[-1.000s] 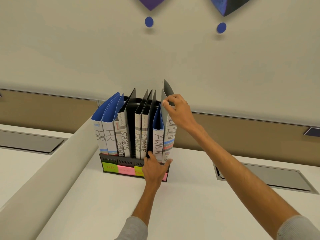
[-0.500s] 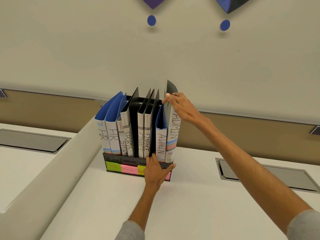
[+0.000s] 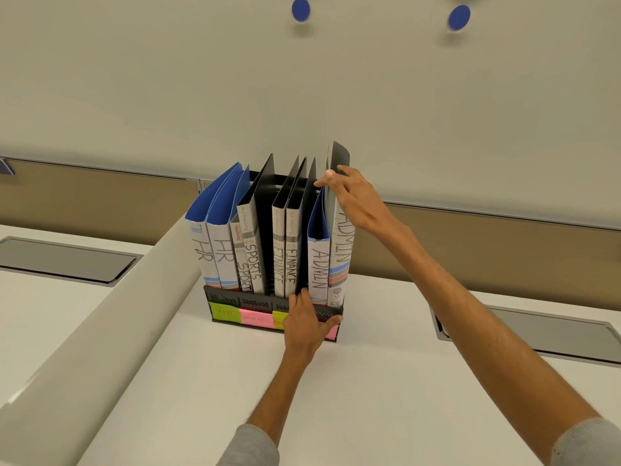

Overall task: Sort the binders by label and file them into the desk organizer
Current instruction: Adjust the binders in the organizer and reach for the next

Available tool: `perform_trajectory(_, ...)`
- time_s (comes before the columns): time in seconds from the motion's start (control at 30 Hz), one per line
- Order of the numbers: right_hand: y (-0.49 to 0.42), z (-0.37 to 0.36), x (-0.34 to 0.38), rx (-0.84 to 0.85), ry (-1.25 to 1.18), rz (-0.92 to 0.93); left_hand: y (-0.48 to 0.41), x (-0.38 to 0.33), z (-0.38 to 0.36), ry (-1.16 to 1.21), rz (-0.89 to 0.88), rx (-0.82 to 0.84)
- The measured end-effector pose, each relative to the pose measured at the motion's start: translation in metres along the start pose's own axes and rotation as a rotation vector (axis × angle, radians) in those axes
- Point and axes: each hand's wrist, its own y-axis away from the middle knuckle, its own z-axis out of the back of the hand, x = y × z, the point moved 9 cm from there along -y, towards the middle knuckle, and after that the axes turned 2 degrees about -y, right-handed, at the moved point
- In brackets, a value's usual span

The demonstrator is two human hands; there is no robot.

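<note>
A black desk organizer stands on the white desk against the wall, with green and pink sticky labels on its front. Upright in it are two HR binders, two SPORTS binders, two FINANCE binders and two ADMIN binders. My right hand pinches the top of the rightmost black ADMIN binder, which stands in the last slot beside the blue ADMIN binder. My left hand presses with spread fingers against the organizer's front right, covering part of the labels.
A raised beige partition ledge runs along the left of the organizer. Grey recessed cable flaps are set into the desk at right and at far left. Two blue dots hang on the wall above.
The rightmost ADMIN binder has become more upright and settled in the slot under my right hand. My left hand stays on the organizer's front.
</note>
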Motion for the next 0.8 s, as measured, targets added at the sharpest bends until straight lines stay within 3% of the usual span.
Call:
perform_trajectory(0.13, 0.017, -0.025, -0.028, -0.046, -0.084, -0.043, 0.001, 0.001, -0.004, -0.012, -0.018, -0.025)
perform_trajectory(0.23, 0.036, -0.065, -0.054, 0.052, -0.033, -0.092, 0.001, 0.002, -0.009, 0.021, -0.008, -0.037)
perform_trajectory(0.67, 0.043, -0.050, -0.067, -0.027, -0.048, -0.137, 0.007, -0.005, -0.003, -0.101, -0.062, 0.018)
perform_trajectory(0.8, 0.052, -0.042, -0.066, -0.084, -0.126, -0.172, 0.024, -0.014, 0.009, -0.020, -0.080, -0.036)
